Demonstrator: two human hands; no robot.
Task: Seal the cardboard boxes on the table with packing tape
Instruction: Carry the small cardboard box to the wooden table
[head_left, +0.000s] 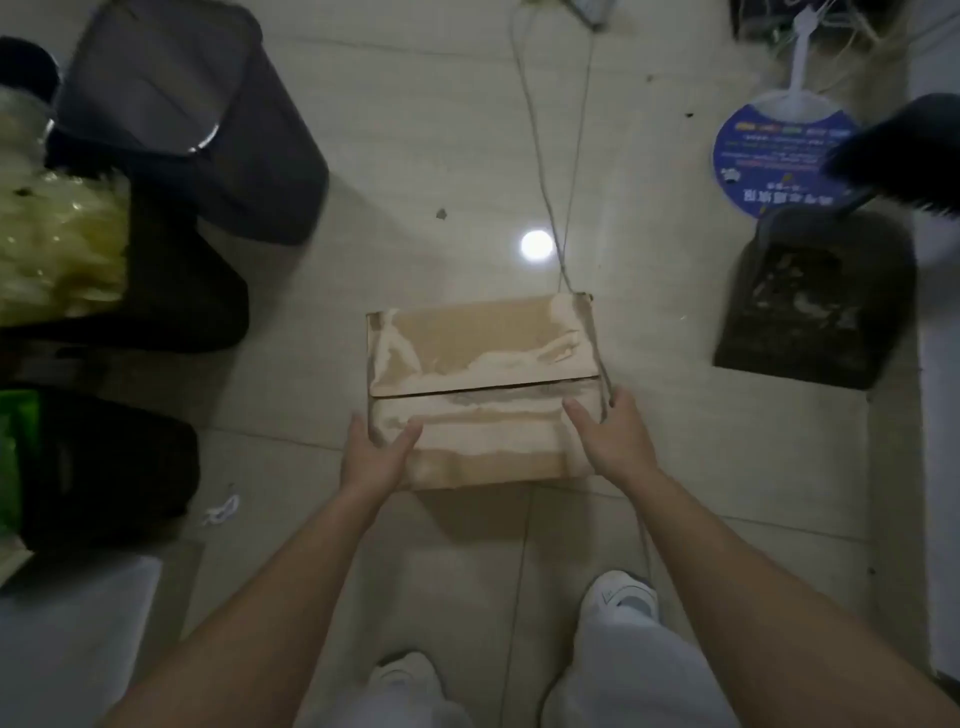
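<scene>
- A closed cardboard box (480, 389) sits low over the tiled floor (415, 156), between a person's hands.
- Left hand (376, 454) and right hand (613, 439) clasp its near corners, thumbs on top.
- It looks light, stiff, scuffed; best held by the sides.

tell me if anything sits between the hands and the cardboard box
Nothing visible does. The left hand and the right hand already hold the cardboard box at its near corners, thumbs on the top flaps and fingers round the sides. A thin cable runs along the box's right edge by the right hand, not between them.
</scene>
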